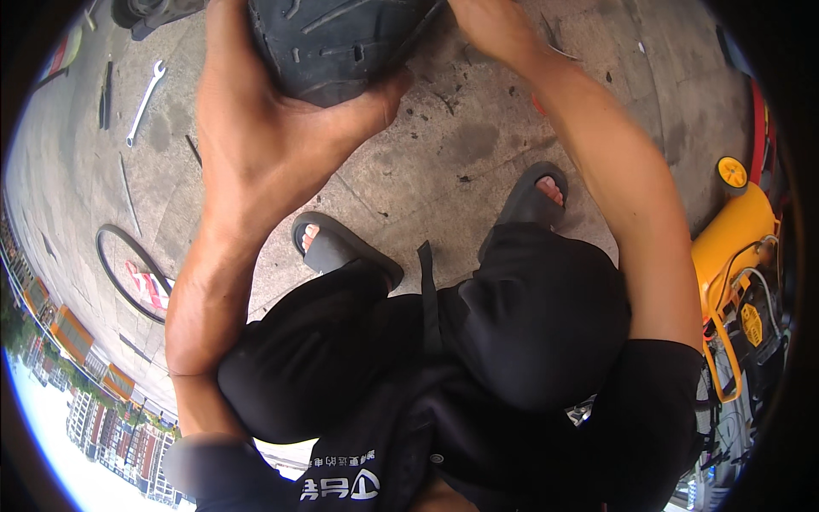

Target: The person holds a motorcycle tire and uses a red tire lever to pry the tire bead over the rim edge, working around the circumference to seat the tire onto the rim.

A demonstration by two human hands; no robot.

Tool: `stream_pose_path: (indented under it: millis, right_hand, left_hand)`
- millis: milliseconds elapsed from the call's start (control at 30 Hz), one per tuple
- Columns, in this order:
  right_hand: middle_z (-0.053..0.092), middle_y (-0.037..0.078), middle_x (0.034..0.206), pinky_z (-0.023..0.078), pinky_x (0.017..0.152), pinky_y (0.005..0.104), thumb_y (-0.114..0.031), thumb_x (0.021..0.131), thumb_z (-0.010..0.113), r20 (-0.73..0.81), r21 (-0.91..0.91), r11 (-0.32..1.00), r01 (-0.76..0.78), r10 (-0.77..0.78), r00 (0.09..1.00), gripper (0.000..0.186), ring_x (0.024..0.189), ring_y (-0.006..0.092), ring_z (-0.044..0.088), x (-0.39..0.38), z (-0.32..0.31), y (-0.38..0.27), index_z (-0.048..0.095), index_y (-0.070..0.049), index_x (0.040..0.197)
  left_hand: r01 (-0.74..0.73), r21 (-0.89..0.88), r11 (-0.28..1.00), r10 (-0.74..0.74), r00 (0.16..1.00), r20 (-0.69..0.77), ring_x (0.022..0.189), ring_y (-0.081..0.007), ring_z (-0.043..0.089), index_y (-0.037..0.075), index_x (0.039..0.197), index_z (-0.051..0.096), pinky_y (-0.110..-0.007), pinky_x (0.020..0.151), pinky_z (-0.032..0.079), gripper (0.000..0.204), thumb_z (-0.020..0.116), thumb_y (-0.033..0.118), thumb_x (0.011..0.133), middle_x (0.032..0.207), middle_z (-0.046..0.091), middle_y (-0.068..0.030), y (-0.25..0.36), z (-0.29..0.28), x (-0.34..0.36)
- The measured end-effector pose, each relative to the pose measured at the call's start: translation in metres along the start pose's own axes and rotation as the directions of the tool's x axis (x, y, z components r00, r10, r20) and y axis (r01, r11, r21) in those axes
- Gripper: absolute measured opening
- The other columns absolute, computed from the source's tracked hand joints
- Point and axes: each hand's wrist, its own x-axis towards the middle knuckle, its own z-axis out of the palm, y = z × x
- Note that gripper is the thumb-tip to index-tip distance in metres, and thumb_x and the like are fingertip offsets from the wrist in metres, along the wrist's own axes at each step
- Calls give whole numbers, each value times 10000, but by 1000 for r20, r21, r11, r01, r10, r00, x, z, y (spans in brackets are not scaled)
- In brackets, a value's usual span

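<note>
At the top edge is a black rubber tire (345, 43) with grooved tread, its upper part cut off by the frame. My left hand (286, 141) is closed round its left and near side. The thumb lies stretched along the near face of the tread, and the fingers run out of view upward. To the right of the tire, my right hand (478, 19) shows only as far as the wrist and heel. Its fingers are hidden past the edge, so its grip cannot be seen. Both forearms reach forward past my bent knees.
A silver wrench (146, 102) and a dark slim tool (105, 96) lie on the stained paving at left. Nearer are a thin rod (128, 194) and a black hoop (104, 258) by red-white wrapping. A yellow air compressor (734, 226) stands at right. My sandals (351, 258) rest below the tire.
</note>
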Motion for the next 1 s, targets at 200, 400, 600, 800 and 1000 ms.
stream_pose_path:
  millis: [200,400,600,800,1000]
  right_hand:
    - [675,263,799,538,678,536,-208,1020,341,-1,155,987,-48,49,999,333,764,425,684,0,8,-3,579,24,1046]
    - [671,281,859,510,767,567,-285,1044,281,48,340,907,-247,245,968,442,855,447,670,-14,2,-9,592,29,1019]
    - [658,278,791,510,693,565,-248,1015,346,60,266,916,-302,297,953,328,794,442,666,10,-17,14,556,-3,1071]
    - [675,227,809,521,661,547,-175,890,590,-77,149,989,-5,17,997,279,768,438,663,1,24,6,475,-58,1116]
    - [652,277,765,503,618,593,-205,968,453,-120,178,977,-114,136,983,218,727,486,644,26,6,44,514,-19,1064]
  left_hand:
    - [-41,-38,998,39,998,-40,1065,-267,611,-28,1277,449,-388,936,475,831,885,248,626,1148,618,-180,-10,4,0]
    - [200,187,962,-219,972,89,950,-313,688,-23,1318,446,-380,851,563,917,904,413,653,1093,650,-206,10,-11,3]
    - [283,185,941,-291,956,20,949,-328,695,-24,1325,457,-409,867,572,937,894,454,648,1091,656,-197,1,-20,2]
    - [300,108,948,-301,954,-2,975,-326,684,-13,1325,485,-420,883,552,849,868,414,700,1111,654,-191,-10,-28,11]
    - [301,-18,953,-301,954,10,908,-256,686,-28,1289,469,-358,824,557,794,886,279,686,1035,661,-160,-19,-35,24]
